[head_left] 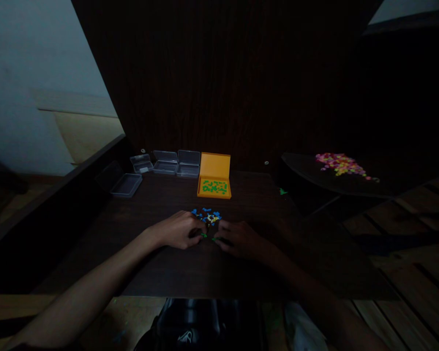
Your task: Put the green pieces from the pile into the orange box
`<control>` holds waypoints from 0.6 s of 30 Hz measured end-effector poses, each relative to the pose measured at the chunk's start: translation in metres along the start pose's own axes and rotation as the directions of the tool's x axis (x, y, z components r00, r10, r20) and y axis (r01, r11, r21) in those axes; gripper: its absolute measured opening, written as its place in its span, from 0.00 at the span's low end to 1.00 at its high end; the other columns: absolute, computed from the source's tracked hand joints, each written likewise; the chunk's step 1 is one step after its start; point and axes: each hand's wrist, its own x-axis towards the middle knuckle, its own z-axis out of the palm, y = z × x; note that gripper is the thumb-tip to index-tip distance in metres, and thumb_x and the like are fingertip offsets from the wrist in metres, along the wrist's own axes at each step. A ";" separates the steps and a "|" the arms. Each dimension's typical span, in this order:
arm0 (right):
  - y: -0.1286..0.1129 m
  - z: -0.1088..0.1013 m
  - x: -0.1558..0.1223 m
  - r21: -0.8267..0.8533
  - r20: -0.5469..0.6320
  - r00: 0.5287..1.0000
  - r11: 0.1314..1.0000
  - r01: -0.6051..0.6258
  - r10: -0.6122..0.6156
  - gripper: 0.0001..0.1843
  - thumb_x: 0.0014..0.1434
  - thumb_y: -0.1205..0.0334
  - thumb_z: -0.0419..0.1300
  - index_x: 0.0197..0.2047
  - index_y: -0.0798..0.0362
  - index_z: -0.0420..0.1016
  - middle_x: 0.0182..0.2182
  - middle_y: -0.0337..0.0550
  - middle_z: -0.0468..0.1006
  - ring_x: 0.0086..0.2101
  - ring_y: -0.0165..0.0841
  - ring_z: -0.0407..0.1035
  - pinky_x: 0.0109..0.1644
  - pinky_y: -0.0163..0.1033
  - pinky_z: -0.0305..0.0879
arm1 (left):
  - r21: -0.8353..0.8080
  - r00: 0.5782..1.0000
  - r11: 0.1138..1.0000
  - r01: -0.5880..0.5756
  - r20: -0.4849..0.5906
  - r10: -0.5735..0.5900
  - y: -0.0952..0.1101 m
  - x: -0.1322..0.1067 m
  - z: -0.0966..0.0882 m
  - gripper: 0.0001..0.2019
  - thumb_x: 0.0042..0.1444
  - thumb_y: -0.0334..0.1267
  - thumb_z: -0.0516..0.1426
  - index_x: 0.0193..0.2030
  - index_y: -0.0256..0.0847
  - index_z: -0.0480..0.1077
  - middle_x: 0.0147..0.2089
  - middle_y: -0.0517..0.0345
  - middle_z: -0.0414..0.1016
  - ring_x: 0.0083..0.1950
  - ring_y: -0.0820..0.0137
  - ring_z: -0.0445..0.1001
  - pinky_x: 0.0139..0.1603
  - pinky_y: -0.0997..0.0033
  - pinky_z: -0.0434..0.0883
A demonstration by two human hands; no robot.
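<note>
In the head view my left hand [181, 229] rests low over the dark table, thumb and fingers pinched at a small green piece [204, 235]. Facing it, my right hand [239, 239] has its fingers curled together, and another small green piece [214, 239] shows at their tips. Just beyond both hands lies a loose pile of small blue, white and yellow pieces [212, 217]. An orange box [214, 165] stands open behind the pile, with many green pieces [214, 187] spread on its bottom. The dim light hides the exact shape of the pieces.
Several clear plastic boxes stand with lids up at the back left, the nearest being a wide clear box [127, 185]. A heap of pink and yellow pieces [340, 165] lies on a dark raised surface at right. A green scrap [283, 191] lies near that surface.
</note>
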 end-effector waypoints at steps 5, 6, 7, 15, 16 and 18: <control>-0.005 -0.003 0.002 -0.055 0.078 0.997 0.998 -0.012 0.017 0.10 0.68 0.60 0.54 0.45 0.54 0.74 0.42 0.46 0.76 0.33 0.29 0.71 0.31 0.33 0.59 | 0.016 1.000 1.000 0.015 -0.009 -0.015 0.001 0.000 0.000 0.09 0.54 0.33 0.59 0.43 0.43 0.76 0.29 0.62 0.76 0.29 0.71 0.73 0.31 0.75 0.63; -0.006 -0.004 0.003 -0.066 0.087 0.996 0.998 -0.013 0.019 0.10 0.68 0.60 0.54 0.45 0.54 0.74 0.43 0.46 0.75 0.33 0.29 0.71 0.31 0.33 0.59 | 0.017 1.000 1.000 0.014 -0.010 -0.014 0.001 0.001 0.000 0.09 0.55 0.33 0.60 0.43 0.44 0.76 0.29 0.62 0.76 0.30 0.71 0.73 0.32 0.75 0.63; -0.007 -0.005 0.003 -0.076 0.096 0.995 0.997 -0.013 0.021 0.10 0.68 0.60 0.54 0.45 0.54 0.74 0.44 0.47 0.75 0.33 0.30 0.71 0.30 0.33 0.59 | 0.017 1.000 1.000 0.011 -0.012 -0.011 0.001 0.001 0.001 0.09 0.55 0.33 0.60 0.43 0.44 0.76 0.29 0.62 0.76 0.30 0.71 0.73 0.32 0.75 0.63; -0.012 -0.006 0.010 -0.145 0.207 0.974 0.987 -0.066 0.095 0.10 0.67 0.61 0.54 0.43 0.56 0.73 0.43 0.48 0.75 0.34 0.32 0.72 0.27 0.34 0.55 | 0.026 0.999 0.999 -0.022 -0.024 0.023 0.001 0.001 0.003 0.08 0.56 0.34 0.59 0.42 0.44 0.76 0.31 0.62 0.76 0.31 0.71 0.73 0.32 0.75 0.64; -0.013 -0.005 0.011 -0.147 0.214 0.971 0.986 -0.073 0.104 0.10 0.67 0.61 0.54 0.44 0.56 0.73 0.43 0.49 0.75 0.34 0.32 0.72 0.26 0.34 0.54 | 0.030 0.999 0.999 -0.025 -0.023 0.025 0.000 0.001 0.003 0.08 0.55 0.34 0.59 0.42 0.44 0.77 0.30 0.62 0.76 0.31 0.71 0.73 0.32 0.75 0.64; -0.014 -0.005 0.012 -0.137 0.225 0.967 0.986 -0.091 0.120 0.10 0.67 0.61 0.54 0.43 0.56 0.73 0.43 0.48 0.75 0.33 0.32 0.72 0.26 0.33 0.54 | 0.036 0.999 0.999 -0.026 -0.021 0.027 0.000 0.002 0.003 0.08 0.55 0.34 0.59 0.42 0.44 0.77 0.29 0.63 0.75 0.30 0.72 0.72 0.31 0.75 0.63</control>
